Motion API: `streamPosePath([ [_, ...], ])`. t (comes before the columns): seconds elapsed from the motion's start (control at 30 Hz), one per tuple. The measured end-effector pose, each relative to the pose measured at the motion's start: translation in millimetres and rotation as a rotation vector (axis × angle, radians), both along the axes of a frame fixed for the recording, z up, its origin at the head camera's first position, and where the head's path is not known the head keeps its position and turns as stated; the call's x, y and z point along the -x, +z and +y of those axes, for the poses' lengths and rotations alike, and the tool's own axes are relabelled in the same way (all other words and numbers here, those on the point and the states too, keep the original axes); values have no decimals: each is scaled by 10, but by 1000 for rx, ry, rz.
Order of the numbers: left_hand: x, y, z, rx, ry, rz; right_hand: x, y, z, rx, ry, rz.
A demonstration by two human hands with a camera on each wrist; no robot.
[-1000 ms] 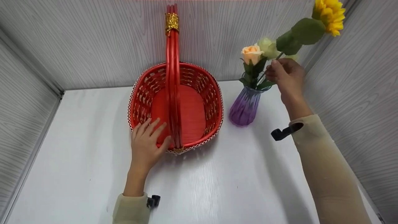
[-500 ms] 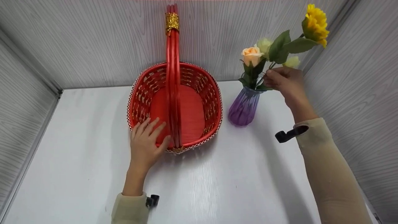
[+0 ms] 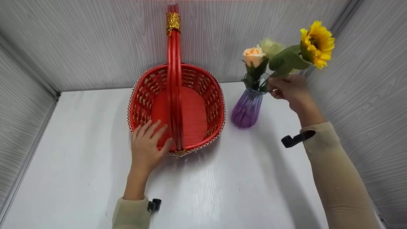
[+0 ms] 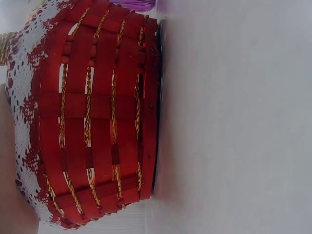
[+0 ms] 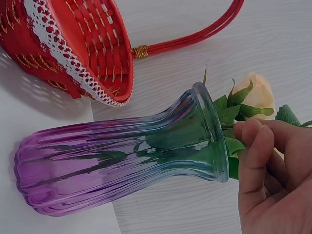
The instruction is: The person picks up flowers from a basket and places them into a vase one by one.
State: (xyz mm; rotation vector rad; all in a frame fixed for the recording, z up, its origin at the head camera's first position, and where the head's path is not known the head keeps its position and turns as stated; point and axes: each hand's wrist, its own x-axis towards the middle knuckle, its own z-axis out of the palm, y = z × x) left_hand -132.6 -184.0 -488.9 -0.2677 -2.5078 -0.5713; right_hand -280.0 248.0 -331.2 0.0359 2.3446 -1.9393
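I see the sunflower point(image 3: 316, 43) with its stem in the vase point(image 3: 246, 108), pinched by my right hand point(image 3: 287, 89) just above the vase's mouth. A sideways pull could tip the vase. Left of it, my left hand point(image 3: 146, 149) lies flat on the basket point(image 3: 216, 105).

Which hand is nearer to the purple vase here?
Right. The right hand pinches the sunflower stem right at the purple vase mouth; the left hand rests on the red basket rim, the basket's width away.
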Motion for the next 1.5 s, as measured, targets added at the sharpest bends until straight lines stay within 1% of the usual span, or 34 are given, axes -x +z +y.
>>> streamPosePath([
  [0.07, -2, 0, -2, 1, 1, 4, -19, -23, 6, 26, 4, 3],
  [0.23, 9, -6, 6, 5, 0, 18, -108, -74, 39, 162, 8, -18],
  [0.3, 17, -4, 11, 10, -2, 15, -137, -81, 53, 155, -4, 7],
  [0.37, 21, 0, 13, 12, -5, 11, -150, -79, 61, 50, -35, 92],
  [0.4, 21, 1, 12, 11, -6, 10, -149, -78, 57, -26, -62, 150],
  [0.47, 18, -7, 4, 6, -6, 14, -136, -83, 43, -214, -135, 256],
  [0.53, 14, -9, -6, 2, -4, 21, -102, -105, 18, -359, -223, 316],
  [0.57, 13, -7, -11, 2, -1, 25, -78, -124, 3, -382, -262, 327],
  [0.63, 16, -3, -16, 9, 5, 28, -22, -170, -21, -342, -310, 304],
  [0.67, 16, 3, -15, 14, 6, 28, 6, -193, -32, -293, -330, 285],
  [0.77, 13, 15, -9, 23, 8, 21, 75, -245, -66, -90, -379, 225],
  [0.8, 12, 16, -7, 24, 9, 18, 92, -256, -82, -32, -390, 215],
  [0.83, 8, 16, -5, 25, 9, 15, 101, -265, -99, 4, -396, 221],
  [0.9, 5, 15, -1, 27, 8, 12, 99, -270, -139, 38, -399, 252],
  [0.93, 8, 13, 0, 28, 7, 15, 91, -270, -159, 23, -396, 283],
  [1.0, 13, 14, 2, 29, 4, 21, 61, -264, -198, -48, -380, 354],
  [1.07, 21, 12, 6, 29, -2, 30, 20, -255, -219, -131, -352, 396],
  [1.13, 29, 15, 6, 26, -5, 38, -15, -241, -236, -214, -304, 410],
  [1.23, 30, 16, 4, 23, -2, 37, -46, -212, -244, -333, -226, 389],
  [1.3, 25, 15, 3, 21, -1, 33, -64, -202, -236, -405, -199, 396],
  [1.33, 20, 13, 3, 21, 0, 32, -74, -203, -228, -422, -191, 393],
  [1.4, 14, 8, 6, 22, 0, 30, -105, -223, -211, -411, -188, 397],
  [1.5, 15, -5, 13, 23, -1, 33, -197, -298, -188, -312, -203, 366],
])
